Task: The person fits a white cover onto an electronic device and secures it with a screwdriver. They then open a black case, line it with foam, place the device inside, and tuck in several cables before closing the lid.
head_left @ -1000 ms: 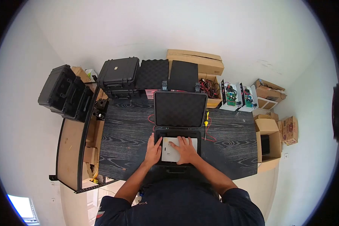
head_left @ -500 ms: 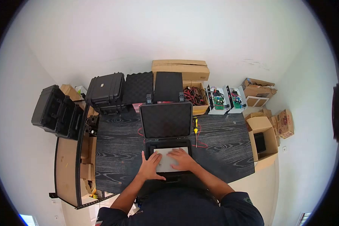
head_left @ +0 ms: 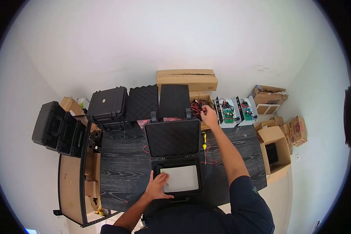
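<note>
**Left hand (head_left: 156, 188) on a pale panel (head_left: 181, 178), right hand (head_left: 209, 117) at a box of cables (head_left: 205, 125)**

The panel lies in the base of an open black case (head_left: 201, 171) near the middle of the tabletop's (head_left: 238, 156) front edge, with dark lining around it. The left fingers are spread, thumb apart, laid flat over the panel's left part without gripping it. The right fingers are bent close together at the red and black cables (head_left: 197, 108) in the cardboard box at the far edge; whether they hold one cannot be told.

The raised lid (head_left: 172, 138), lined with bumpy foam, stands between the panel and the things along the far edge. The right arm passes to its right, beyond a yellow-and-black screwdriver (head_left: 204, 143) and a loop of red wire (head_left: 211, 160).

Behind the lid are a flat black sheet (head_left: 174, 101) and a bumpy foam sheet (head_left: 143, 103), with a long carton (head_left: 187, 80) farther back. Stacked black cases (head_left: 108, 103) fill the far left corner. Toward the far right corner, two white housings (head_left: 227, 113) hold green circuit boards and wires. Past the right edge, an open carton (head_left: 276, 156) contains something dark.
</note>
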`<state>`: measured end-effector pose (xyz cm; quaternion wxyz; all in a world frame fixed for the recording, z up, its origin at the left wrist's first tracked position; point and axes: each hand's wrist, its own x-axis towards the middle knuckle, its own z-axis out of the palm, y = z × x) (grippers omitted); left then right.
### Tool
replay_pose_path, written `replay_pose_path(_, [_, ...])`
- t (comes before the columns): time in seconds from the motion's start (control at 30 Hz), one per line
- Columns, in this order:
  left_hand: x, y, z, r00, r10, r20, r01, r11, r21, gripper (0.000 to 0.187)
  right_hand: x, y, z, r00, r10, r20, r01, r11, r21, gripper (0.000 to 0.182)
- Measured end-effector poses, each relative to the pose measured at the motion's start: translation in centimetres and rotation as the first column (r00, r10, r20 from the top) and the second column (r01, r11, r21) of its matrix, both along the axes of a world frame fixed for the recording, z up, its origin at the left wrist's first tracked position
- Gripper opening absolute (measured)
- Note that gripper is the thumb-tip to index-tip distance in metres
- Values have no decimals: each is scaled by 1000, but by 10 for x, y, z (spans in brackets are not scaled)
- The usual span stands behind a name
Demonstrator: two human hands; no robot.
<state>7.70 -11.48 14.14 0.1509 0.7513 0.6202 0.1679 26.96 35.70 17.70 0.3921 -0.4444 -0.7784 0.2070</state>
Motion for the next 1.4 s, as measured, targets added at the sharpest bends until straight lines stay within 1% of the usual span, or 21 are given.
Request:
replay_pose_path(0.07, [0, 0, 7, 998, -11, -69, 6, 998, -68, 130, -12, 20, -14, 984, -56, 167, 50, 998, 37, 27])
replay_pose_path(0.1, [2, 1, 13, 995, -16, -95, 7, 996, -86, 130, -14, 24, -16, 960, -34, 276, 47, 998, -42, 26])
replay_pose_path(0.2, [2, 2, 10, 991, -18, -135, 3, 993, -115, 130, -17, 30, -23, 897, -88, 432, 158, 979, -130, 24])
replay_pose_path(0.23, [2, 2, 8, 989, -18, -144, 1, 993, -122, 130, -15, 40, -35, 912, -108, 396, 116, 993, 4, 22])
replay_pose_path(0.33, [2, 2, 12, 988, -20, -151, 1, 992, -124, 129, -8, 39, -11, 983, -159, 86, 167, 981, -97, 19])
replay_pose_path(0.37, [2, 2, 11, 990, -19, -142, 3, 994, -109, 129, -3, 34, 1, 980, -188, -70, 190, 982, 22, 23])
replay_pose_path(0.4, [1, 2, 10, 991, -18, -131, 6, 996, -94, 129, 6, 32, 13, 973, -189, -133, 185, 982, -41, 24])
replay_pose_path(0.47, [1, 1, 8, 993, -17, -120, 8, 997, -77, 130, 21, 18, 36, 909, -141, -393, 92, 986, -141, 22])
replay_pose_path(0.57, [1, 3, 13, 992, -23, -120, 14, 997, -74, 126, 52, -29, 80, 810, -124, -573, -103, 932, -347, 17])
replay_pose_path(0.67, [5, 5, 14, 995, 2, -96, -7, 998, -60, 109, 74, -87, 99, 718, 34, -695, -290, 923, -254, 16])
replay_pose_path(0.73, [8, 8, -2, 996, 69, -60, -69, 998, -10, 95, 79, -139, 110, 719, 22, -695, -296, 914, -277, 13])
replay_pose_path(0.8, [20, 14, 12, 980, 125, 156, -128, 992, 11, 78, 80, -189, 110, 728, 81, -681, -366, 885, -287, 13])
replay_pose_path(0.87, [34, 26, 24, 891, 145, 430, -161, 987, 1, 65, 80, -231, 83, 787, 147, -599, -369, 891, -266, 14])
replay_pose_path(0.93, [51, 38, 32, 681, 133, 720, -161, 987, -30, 58, 78, -281, 91, 921, 229, -316, -311, 919, -241, 17])
replay_pose_path(0.97, [59, 43, 39, 623, 98, 776, -141, 990, -12, 46, 76, -301, 85, 917, 285, -280, -354, 904, -240, 20])
replay_pose_path(1.07, [73, 58, 56, 165, 261, 951, 136, 949, -284, 47, 71, -338, 71, 855, 484, -188, -516, 834, -197, 24])
replay_pose_path(1.1, [74, 59, 72, 184, 309, 933, 197, 919, -343, 42, 72, -346, 67, 819, 551, -158, -573, 800, -179, 24])
replay_pose_path(1.2, [84, 55, 68, 285, 330, 900, 32, 935, -353, 39, 80, -348, 41, 858, 475, -194, -494, 868, -60, 25])
replay_pose_path(1.23, [91, 51, 70, 308, 269, 912, -81, 963, -257, 37, 85, -342, 34, 887, 393, -242, -438, 882, -173, 32])
replay_pose_path(1.33, [83, 38, 86, 452, 177, 874, -16, 982, -190, 38, 70, -320, 75, 934, 289, -211, -276, 957, 91, 34])
replay_pose_path(1.4, [79, 28, 89, 382, 181, 906, 153, 955, -255, 36, 68, -307, 82, 932, 360, 51, -363, 926, 104, 28])
